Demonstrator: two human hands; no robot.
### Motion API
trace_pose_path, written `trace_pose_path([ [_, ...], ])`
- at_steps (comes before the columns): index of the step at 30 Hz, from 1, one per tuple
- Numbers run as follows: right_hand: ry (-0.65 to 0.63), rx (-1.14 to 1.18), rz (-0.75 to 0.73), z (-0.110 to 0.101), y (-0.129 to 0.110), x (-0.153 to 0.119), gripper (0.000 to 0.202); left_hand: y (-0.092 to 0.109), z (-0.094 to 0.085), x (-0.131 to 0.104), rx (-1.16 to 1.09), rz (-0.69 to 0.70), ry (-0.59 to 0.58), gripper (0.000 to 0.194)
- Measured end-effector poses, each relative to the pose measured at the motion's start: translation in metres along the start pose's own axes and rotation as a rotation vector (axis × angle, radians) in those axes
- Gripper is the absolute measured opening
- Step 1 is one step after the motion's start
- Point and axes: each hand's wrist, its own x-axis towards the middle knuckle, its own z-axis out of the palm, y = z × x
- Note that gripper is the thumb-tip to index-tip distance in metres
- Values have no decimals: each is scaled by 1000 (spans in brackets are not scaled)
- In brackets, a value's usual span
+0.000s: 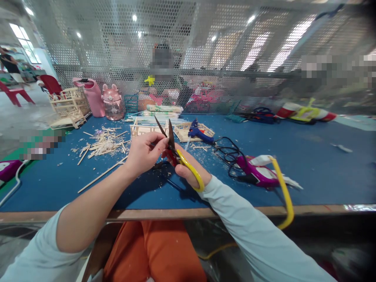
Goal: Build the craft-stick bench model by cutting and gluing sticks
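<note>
My right hand [188, 169] grips a pair of scissors [172, 135] with yellow handles, its dark blades spread apart and pointing up and away from me. My left hand [145, 152] is closed in a pinch right beside the blades, near their pivot; whatever its fingertips hold is too small to make out. Just beyond the hands stand a small frame of wooden sticks [147, 128] and a low wooden-stick tray [182, 132]. A blue glue gun [201, 135] leans at that tray's right side. Under my left forearm lies a long thin stick [101, 175].
Loose sticks and scraps [107, 143] litter the blue tabletop [317, 168] at left. A purple glue gun [258, 171] with black cable lies right. Behind are a wooden-stick model [70, 107], a pink bottle [94, 98], a clear pink jar [113, 103] and a perforated metal screen [117, 47].
</note>
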Motion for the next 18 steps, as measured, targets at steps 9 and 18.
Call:
trace_pose_path([
  [9, 63, 25, 21, 4, -2, 1, 83, 2, -4, 2, 0, -31, -56, 19],
  [18, 207, -199, 54, 6, 1, -1, 68, 3, -5, 1, 43, -3, -84, 22],
])
